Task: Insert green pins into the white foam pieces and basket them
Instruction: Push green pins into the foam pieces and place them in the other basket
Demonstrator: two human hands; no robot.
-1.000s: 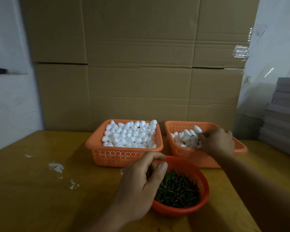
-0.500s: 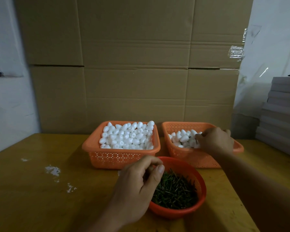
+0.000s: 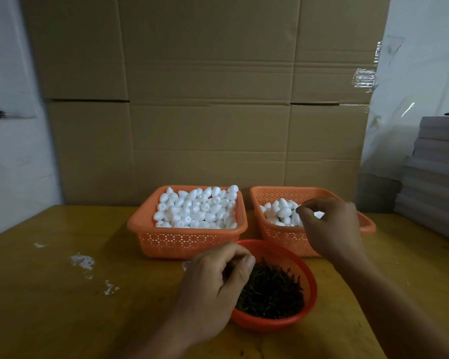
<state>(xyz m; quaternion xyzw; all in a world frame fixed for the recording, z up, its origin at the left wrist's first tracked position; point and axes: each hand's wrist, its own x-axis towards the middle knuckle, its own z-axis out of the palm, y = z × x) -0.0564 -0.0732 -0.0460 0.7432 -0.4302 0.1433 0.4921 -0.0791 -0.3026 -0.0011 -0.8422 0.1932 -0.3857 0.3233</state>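
Where the dark green pins lie heaped in the round red-orange plastic colander bowl at the near middle of the table, the left hand hangs over the bowl's 9 o'clock rim, thumb and forefinger curled together above the heap; whether a pin sits between them cannot be told. At 12 o'clock from the bowl, just behind it, stand two orange perforated plastic baskets side by side. The left basket is filled to the rim with white egg-shaped foam pieces. The right basket holds a smaller pile of the same white foam pieces against its left wall, and something dark green shows among them near the fingertips. The right hand is over this basket at about 1 o'clock from the bowl, fingers curled with thumb and forefinger tips close together just above the pile; nothing can be made out in the pinch, and part of the pile is hidden behind the hand.

All of this rests on a yellowish wooden table, which carries white flecks at 9 o'clock from the bowl. Behind the baskets rises a wall of flattened brown cardboard sheets, with a patch of clear tape at its upper right. At 3 o'clock, on the far right edge, stands a stack of grey flat boards.
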